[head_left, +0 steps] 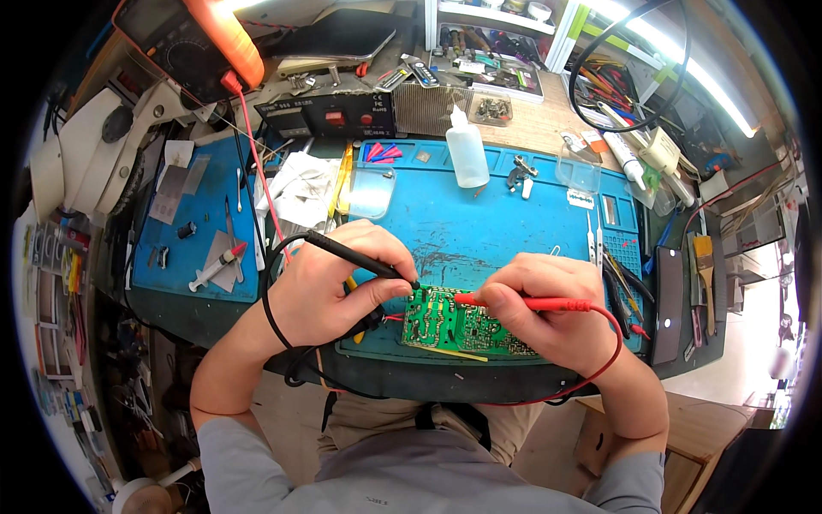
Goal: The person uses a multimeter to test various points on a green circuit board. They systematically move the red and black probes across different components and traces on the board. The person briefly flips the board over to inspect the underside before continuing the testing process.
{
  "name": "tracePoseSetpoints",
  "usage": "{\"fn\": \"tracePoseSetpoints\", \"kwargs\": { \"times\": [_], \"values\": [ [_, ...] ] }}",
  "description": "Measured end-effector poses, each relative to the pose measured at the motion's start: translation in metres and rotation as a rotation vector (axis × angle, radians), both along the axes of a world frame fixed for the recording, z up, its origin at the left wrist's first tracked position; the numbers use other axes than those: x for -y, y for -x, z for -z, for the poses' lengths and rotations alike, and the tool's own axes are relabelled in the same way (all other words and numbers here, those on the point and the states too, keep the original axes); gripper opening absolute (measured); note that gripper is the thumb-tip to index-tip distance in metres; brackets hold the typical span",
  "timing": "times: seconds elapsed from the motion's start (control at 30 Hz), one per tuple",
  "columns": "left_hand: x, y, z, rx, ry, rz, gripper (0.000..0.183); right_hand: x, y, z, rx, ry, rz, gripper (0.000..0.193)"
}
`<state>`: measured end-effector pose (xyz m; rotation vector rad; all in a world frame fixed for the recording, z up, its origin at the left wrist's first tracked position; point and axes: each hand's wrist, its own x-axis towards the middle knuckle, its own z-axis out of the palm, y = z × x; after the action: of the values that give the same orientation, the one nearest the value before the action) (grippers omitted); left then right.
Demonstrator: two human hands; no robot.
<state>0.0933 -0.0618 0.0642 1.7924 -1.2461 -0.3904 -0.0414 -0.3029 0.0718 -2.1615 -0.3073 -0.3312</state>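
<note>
Probes in both hands, and both tips down on the green circuit board, which lies on the blue mat at the near edge of the tabletop, right in front of me. My left hand has its fingers closed around the black probe, tip touching the board's upper left corner. My right hand grips the red probe like a pen, its tip resting just right of the black one, near the board's top edge.

The tips sit close together, so my main worry is a slip: if either point skates off its solder joint, it could bridge two neighbouring pads and short them. The board does not look clamped; only my hands steady it, so pressing too hard could make it slide on the mat and throw both points off.

The red lead loops round my right wrist and the black lead round my left; a snag on either could jerk a probe away. The meter stands far beyond the board, at the back left, so looking up at it takes my eyes off the tips.
</note>
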Motion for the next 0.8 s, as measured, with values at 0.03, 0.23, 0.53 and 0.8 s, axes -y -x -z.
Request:
{"fn": "tracePoseSetpoints", "kwargs": {
  "times": [0.03,0.23,0.53,0.8],
  "values": [
    [0.0,0.0,-0.0002,0.001,0.001,0.0,0.011,-0.0002,-0.0002,0.0003,0.003,0.003,-0.001,0.01],
    [-0.0007,-0.0003,-0.0003,-0.007,-0.004,0.002,0.011,-0.0021,-0.001,0.0011,0.009,0.016,0.002,0.01],
    [-0.001,-0.0005,0.0008,-0.018,-0.003,0.002,0.011,-0.0024,-0.001,0.0023,0.003,0.014,0.002,0.01],
    [-0.0004,-0.001,0.0013,-0.004,0.009,0.007,0.012,-0.0027,-0.0007,0.0006,-0.009,0.025,0.008,0.01]
  ]
}}
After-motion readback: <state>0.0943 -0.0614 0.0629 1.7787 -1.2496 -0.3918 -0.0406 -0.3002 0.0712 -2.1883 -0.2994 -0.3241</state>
